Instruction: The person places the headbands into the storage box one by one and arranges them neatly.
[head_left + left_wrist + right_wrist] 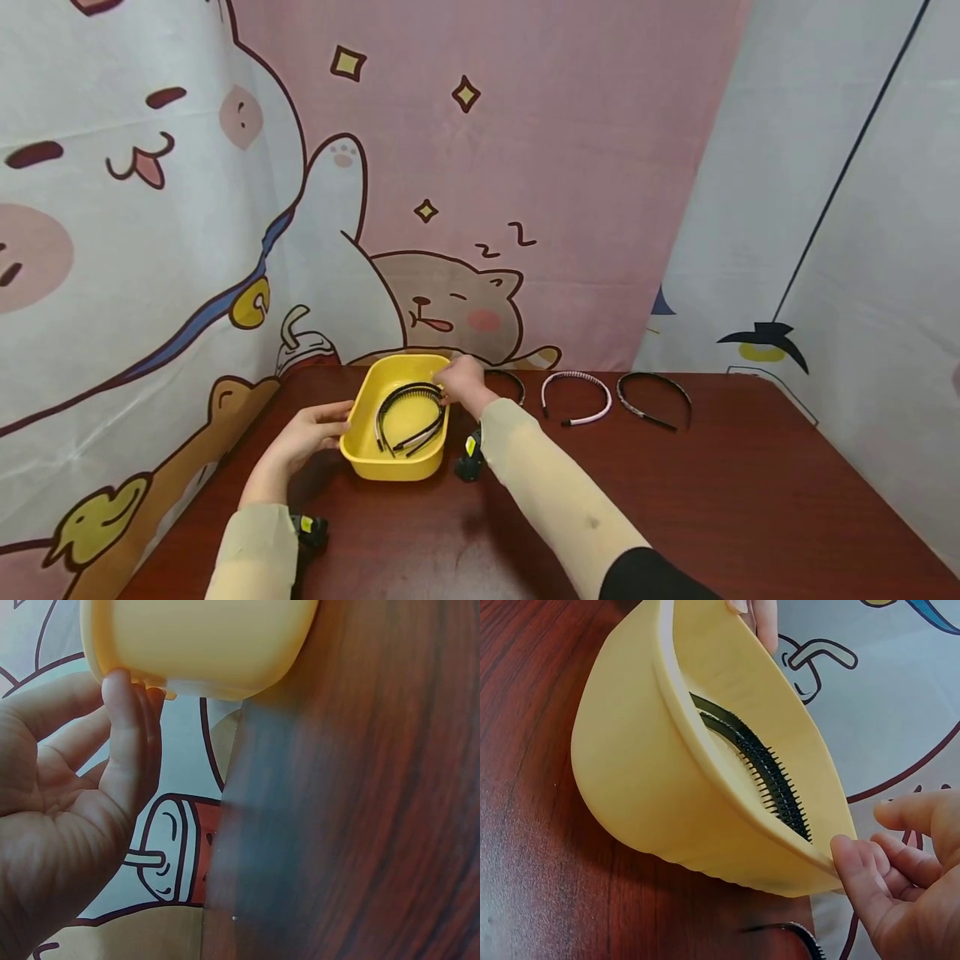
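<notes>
While our left grip (pixel 303 435) and right grip (pixel 465 383) pinch the rim of the yellow bin (pixel 395 470), low and just left of middle in the head view, we think it's light, stiff and a bit slick, so we'd best hold opposite sides.

Wears a pale cream left sleeve (pixel 253 550) ending near the wrist — and a matching right sleeve (pixel 551 487), marked with a small, dull smudge (pixel 592 522) and meeting black cloth (pixel 652 575) further up the arm. Carries a small, blocky black wrist camera (pixel 318 533) on the left and a similar dark device (pixel 468 468) on the right, with a bright yellow patch (pixel 306 523) on each. Leaves the hands (pixel 303 433) bare — uncovered beyond the two sleeve ends.
</notes>
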`<action>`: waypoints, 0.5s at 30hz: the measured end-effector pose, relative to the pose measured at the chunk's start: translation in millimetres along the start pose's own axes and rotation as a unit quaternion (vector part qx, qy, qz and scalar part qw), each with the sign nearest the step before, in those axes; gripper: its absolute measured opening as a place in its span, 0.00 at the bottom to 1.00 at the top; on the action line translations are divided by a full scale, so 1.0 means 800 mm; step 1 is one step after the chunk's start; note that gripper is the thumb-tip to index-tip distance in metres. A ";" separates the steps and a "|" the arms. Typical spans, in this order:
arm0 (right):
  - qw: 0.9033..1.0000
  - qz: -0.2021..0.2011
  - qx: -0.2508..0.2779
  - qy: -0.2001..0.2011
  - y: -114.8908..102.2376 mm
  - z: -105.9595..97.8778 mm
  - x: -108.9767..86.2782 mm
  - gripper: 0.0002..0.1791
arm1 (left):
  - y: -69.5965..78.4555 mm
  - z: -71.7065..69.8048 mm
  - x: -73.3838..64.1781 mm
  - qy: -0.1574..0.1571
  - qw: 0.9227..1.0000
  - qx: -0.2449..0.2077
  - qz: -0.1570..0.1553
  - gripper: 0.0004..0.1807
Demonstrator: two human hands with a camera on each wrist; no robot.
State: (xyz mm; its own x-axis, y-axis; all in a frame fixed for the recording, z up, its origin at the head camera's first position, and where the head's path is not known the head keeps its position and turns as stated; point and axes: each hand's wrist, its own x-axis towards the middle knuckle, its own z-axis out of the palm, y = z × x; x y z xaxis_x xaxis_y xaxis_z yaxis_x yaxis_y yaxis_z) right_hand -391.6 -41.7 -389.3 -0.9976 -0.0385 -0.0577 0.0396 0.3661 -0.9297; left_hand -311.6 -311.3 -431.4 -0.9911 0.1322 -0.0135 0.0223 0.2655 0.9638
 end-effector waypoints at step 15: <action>0.998 -0.046 0.024 -0.047 0.002 -0.043 -0.008 0.09 | 0.000 -0.001 0.000 -0.002 1.000 -0.001 0.000 0.29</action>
State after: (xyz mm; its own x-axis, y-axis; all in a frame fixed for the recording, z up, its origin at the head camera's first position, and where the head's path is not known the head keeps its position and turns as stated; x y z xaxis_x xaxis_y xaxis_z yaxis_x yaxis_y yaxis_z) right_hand -386.9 -8.7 -378.2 -0.9873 -0.1589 -0.0026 -0.0478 0.3126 -0.9487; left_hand -311.4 -311.8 -431.6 -0.9905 0.1365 -0.0141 0.0226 0.2634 0.9644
